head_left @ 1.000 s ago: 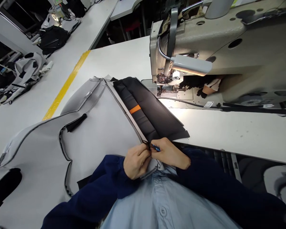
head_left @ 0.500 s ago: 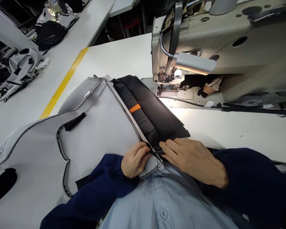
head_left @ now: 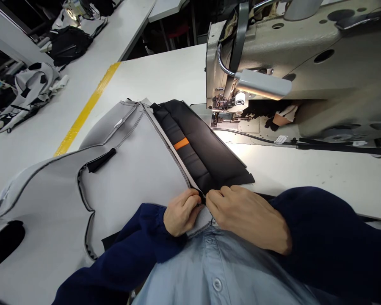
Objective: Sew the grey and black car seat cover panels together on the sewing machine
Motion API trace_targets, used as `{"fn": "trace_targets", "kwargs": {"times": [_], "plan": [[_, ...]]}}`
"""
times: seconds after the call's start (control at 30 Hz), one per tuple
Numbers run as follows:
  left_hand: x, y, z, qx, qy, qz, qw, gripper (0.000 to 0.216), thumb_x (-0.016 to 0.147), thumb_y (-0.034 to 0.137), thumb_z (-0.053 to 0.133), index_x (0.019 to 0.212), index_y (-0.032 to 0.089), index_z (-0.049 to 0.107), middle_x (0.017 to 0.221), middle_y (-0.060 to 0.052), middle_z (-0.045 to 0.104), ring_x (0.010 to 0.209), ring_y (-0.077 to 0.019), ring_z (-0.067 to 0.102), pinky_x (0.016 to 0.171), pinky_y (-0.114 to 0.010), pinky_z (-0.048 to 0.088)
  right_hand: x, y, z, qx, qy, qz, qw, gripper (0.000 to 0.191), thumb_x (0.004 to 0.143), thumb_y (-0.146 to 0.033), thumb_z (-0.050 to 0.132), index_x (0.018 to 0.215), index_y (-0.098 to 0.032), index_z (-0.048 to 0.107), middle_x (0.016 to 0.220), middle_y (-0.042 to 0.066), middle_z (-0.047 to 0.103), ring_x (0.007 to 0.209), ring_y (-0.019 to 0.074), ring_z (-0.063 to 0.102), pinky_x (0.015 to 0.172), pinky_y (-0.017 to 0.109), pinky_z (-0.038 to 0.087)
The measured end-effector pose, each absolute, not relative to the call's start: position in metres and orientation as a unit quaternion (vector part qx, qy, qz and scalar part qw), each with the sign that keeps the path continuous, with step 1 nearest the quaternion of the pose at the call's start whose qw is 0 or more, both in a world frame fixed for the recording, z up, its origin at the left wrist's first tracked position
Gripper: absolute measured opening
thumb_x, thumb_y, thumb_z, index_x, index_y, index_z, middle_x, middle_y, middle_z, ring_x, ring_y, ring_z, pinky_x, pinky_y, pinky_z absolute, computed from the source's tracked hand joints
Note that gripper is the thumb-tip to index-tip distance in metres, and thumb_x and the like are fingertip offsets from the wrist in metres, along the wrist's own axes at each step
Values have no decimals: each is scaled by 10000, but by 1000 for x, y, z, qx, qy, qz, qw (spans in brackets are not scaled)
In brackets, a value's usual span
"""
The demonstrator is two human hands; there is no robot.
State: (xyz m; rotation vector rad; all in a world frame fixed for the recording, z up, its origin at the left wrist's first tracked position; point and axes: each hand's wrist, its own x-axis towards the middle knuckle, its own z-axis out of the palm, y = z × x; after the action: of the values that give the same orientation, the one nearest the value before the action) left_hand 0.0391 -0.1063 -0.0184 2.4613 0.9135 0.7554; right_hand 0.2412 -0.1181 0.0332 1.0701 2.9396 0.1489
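Left hand and right hand, both closed, pinch the grey cover; at their 2 o'clock, an unreadable white label.

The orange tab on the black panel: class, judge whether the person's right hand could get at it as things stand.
Probably yes: the orange tab lies uncovered, and only black panel shows between it and the right hand, though busy at the grey piece's edge.
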Motion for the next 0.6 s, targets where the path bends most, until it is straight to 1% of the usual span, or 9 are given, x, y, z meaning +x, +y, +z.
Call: {"fn": "trace_targets", "kwargs": {"times": [0.17,0.23,0.27,0.33,0.37,0.43,0.47,0.53,0.6], "plan": [[39,-106,-20,890,323,259,190,63,892,119,483,929,169,476,932,-82,579,823,-142,559,694,-237,499,238,-110,26,380,924,-31,36,129,793,-59,535,838,-178,556,733,16,563,550,188,541,456,321,159],[39,-106,-20,890,326,258,186,61,889,122,495,922,169,475,930,-80,582,816,-142,560,687,-235,499,241,-110,22,396,915,-64,29,89,831,-103,535,855,-184,559,756,9,589,547,182,554,458,316,141],[38,-106,-20,890,327,258,184,61,889,125,500,925,168,476,931,-80,583,816,-143,561,686,-235,500,243,-110,19,407,910,-81,17,57,866,-149,523,855,-189,561,762,5,596,548,178,559,463,312,140],[37,-105,-17,892,329,254,177,72,892,136,506,952,165,480,946,-86,586,835,-151,567,697,-242,506,250,-110,14,445,887,-121,-24,121,930,-260,478,881,-196,568,799,6,613,591,171,580,477,300,169],[37,-105,-15,895,329,246,172,87,895,142,507,977,160,483,959,-91,587,850,-157,569,706,-249,511,253,-109,12,471,868,-151,-53,154,944,-311,464,925,-202,570,840,7,624,636,169,595,490,291,202],[36,-105,-11,904,328,219,167,120,903,160,503,1022,152,490,981,-101,583,870,-169,571,715,-261,519,256,-108,5,524,810,-239,-114,199,929,-382,491,1019,-216,556,897,2,636,719,162,610,538,269,284],[37,-104,-10,906,330,204,167,128,908,168,497,1035,151,494,988,-103,578,873,-172,570,715,-266,522,256,-107,1,544,773,-294,-141,230,909,-406,518,1041,-220,547,882,-6,639,729,156,607,563,259,315],[37,-104,-7,906,341,181,174,116,916,183,483,1027,155,503,991,-101,567,865,-173,568,710,-271,523,251,-104,-8,552,707,-405,-177,232,880,-418,542,988,-214,558,799,-26,630,707,139,589,596,244,351],[38,-105,-6,902,350,174,183,81,922,195,470,987,163,508,979,-93,560,866,-171,568,717,-274,523,241,-101,-16,531,671,-480,-192,179,873,-365,520,861,-195,573,726,-30,601,683,127,561,603,236,354]]}}
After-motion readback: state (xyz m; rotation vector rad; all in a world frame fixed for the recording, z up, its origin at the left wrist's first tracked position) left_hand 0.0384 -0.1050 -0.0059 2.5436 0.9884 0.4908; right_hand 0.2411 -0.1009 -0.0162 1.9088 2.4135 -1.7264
